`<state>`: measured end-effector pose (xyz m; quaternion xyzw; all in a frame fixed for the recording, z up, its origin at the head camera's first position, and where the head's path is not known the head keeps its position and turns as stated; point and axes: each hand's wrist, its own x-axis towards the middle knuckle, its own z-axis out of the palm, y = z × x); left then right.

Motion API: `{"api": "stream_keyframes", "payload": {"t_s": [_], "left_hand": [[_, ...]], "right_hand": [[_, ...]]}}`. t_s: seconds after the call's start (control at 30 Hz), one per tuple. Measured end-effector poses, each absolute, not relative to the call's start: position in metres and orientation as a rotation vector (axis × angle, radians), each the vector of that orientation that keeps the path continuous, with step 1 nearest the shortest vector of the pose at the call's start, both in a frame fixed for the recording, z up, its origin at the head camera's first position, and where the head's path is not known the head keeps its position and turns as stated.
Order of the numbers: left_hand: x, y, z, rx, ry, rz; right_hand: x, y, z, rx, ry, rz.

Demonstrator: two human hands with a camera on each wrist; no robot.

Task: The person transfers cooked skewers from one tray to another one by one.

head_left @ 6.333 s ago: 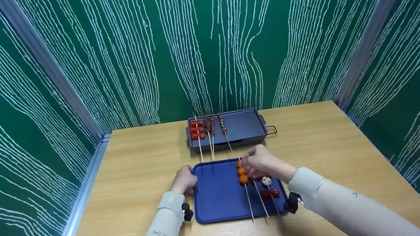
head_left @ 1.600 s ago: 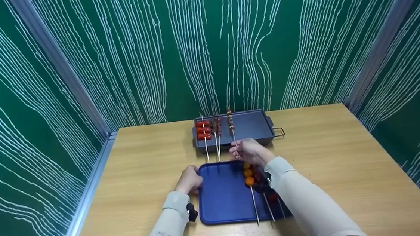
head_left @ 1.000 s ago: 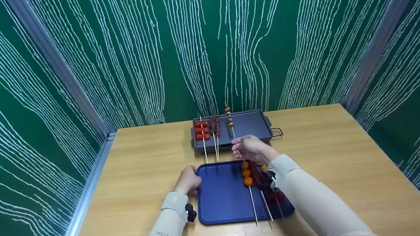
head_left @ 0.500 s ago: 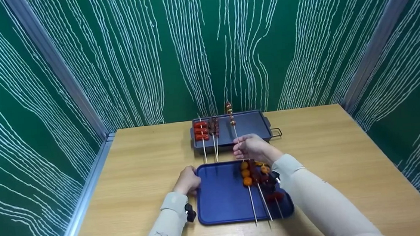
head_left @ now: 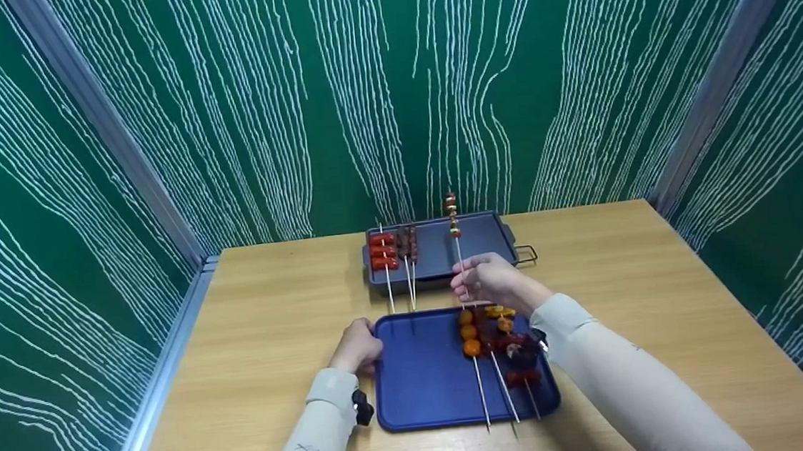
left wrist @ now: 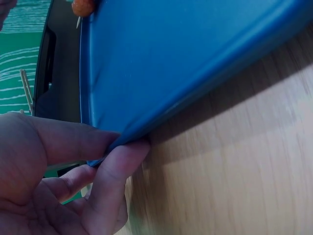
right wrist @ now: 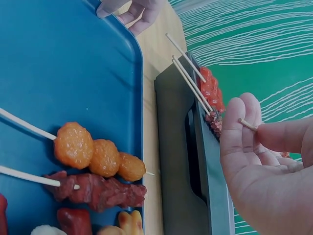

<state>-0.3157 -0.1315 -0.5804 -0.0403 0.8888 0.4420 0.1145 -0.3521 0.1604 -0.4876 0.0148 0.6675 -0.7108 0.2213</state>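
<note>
My left hand (head_left: 358, 345) pinches the left rim of a blue tray (head_left: 414, 382) near its far corner, thumb on top and a finger beneath in the left wrist view. With thumb and fingers my right hand (head_left: 492, 279) pinches the stick of a skewer (head_left: 452, 214) threaded with small red and pale pieces, held upright-leaning over the dark grill (head_left: 481, 237). On the tray's right side lie an orange-ball skewer (right wrist: 73, 145), a dark red meat skewer (right wrist: 102, 191) and a mixed skewer (head_left: 522, 378) partly behind the wrist camera.
On the grill's left side rest a red sausage skewer (head_left: 383, 252) and two dark meat skewers (head_left: 407, 243), sticks hanging over the front edge. A wire handle (head_left: 527, 253) sticks out at the grill's right. Green patterned walls (head_left: 249, 108) enclose the wooden table (head_left: 271, 293).
My right hand has gone from the tray to the grill's front, taken the small-piece skewer's stick and lifted it. Lately the skewer has shifted right. My left hand stays on the tray.
</note>
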Motion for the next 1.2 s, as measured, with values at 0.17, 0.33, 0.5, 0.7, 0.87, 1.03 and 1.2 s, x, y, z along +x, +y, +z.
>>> {"api": "stream_keyframes", "payload": {"t_s": [0.17, 0.33, 0.5, 0.7, 0.87, 1.03, 1.2], "left_hand": [[-0.315, -0.132, -0.580, -0.114, 2.600, 1.306], [-0.315, -0.131, -0.578, -0.128, 2.589, 1.297], [-0.315, -0.132, -0.580, -0.112, 2.590, 1.312], [-0.318, -0.132, -0.583, -0.078, 2.601, 1.303], [-0.317, -0.132, -0.584, -0.079, 2.612, 1.302], [-0.316, -0.132, -0.583, -0.094, 2.617, 1.302], [-0.315, -0.132, -0.581, -0.102, 2.625, 1.285]], "right_hand": [[-0.348, 0.163, -0.482, 0.021, 1.880, -1.931], [-0.343, 0.163, -0.478, 0.012, 1.925, -1.894], [-0.339, 0.164, -0.477, -0.006, 1.948, -1.868], [-0.332, 0.168, -0.477, -0.028, 1.936, -1.867], [-0.327, 0.172, -0.478, -0.028, 1.960, -1.841], [-0.321, 0.174, -0.477, -0.031, 1.952, -1.843], [-0.314, 0.175, -0.477, -0.038, 1.952, -1.826]]}}
